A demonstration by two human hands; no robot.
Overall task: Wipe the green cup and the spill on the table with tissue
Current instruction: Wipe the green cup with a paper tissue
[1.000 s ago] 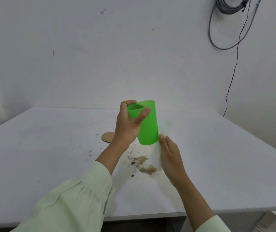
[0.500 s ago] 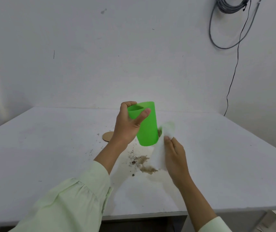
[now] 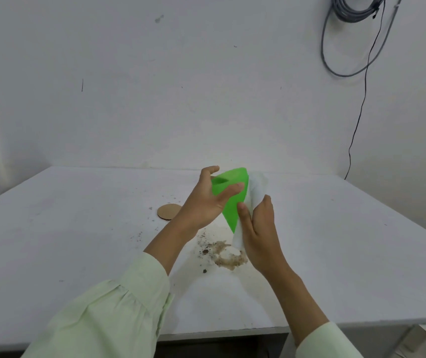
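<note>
My left hand (image 3: 204, 202) holds the green cup (image 3: 232, 202) up above the white table (image 3: 77, 241), fingers around its rim, the cup tilted a little. My right hand (image 3: 258, 228) presses a white tissue (image 3: 257, 188) against the cup's right side, wrapping it from near the rim down to the base. Below the cup, a brown spill (image 3: 228, 257) with dark crumbs lies on the table, partly behind my right wrist.
A round cardboard coaster (image 3: 169, 211) lies on the table left of the cup. Small dark specks dot the surface near it. A grey cable coil (image 3: 348, 16) hangs on the wall at upper right, with a thin black wire running down.
My right hand has moved up with the tissue from below the cup's base onto its right side. The left hand has tilted the cup slightly.
</note>
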